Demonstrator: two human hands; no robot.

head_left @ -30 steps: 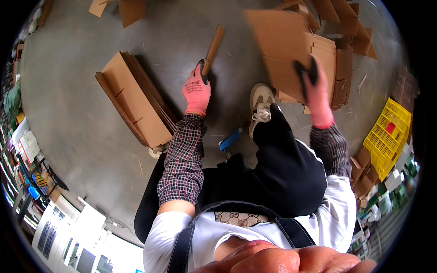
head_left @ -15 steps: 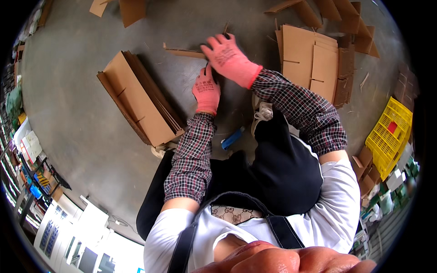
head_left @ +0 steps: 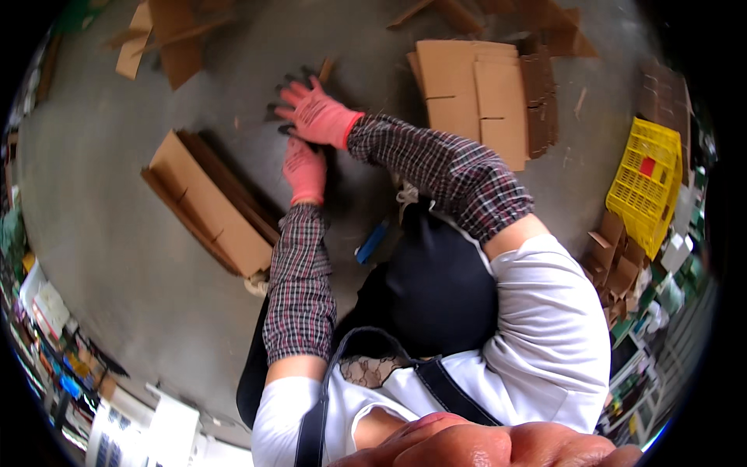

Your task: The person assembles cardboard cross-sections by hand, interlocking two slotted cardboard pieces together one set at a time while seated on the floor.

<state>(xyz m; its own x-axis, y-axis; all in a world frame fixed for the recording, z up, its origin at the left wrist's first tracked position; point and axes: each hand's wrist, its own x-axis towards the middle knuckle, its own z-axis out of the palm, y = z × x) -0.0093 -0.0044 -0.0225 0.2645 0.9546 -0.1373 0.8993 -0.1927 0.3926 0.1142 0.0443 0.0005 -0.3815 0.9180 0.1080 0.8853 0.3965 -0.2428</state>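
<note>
Grey floor [head_left: 132, 257], cardboard strip [head_left: 326, 68], long axis pointing away, slightly rightward

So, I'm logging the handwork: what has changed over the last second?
The right hand has swung leftward and is now spread open just ahead of the left hand. It has let go of the brown cardboard sheet it held a second ago. What the left hand grips is hidden. The camera view shifted too, but the left cardboard stack, right cardboard stack and yellow crate stayed put.

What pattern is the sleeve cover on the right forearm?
Plaid: the sleeve cover is dark with pale and reddish lines, clearest in the head view.
</note>
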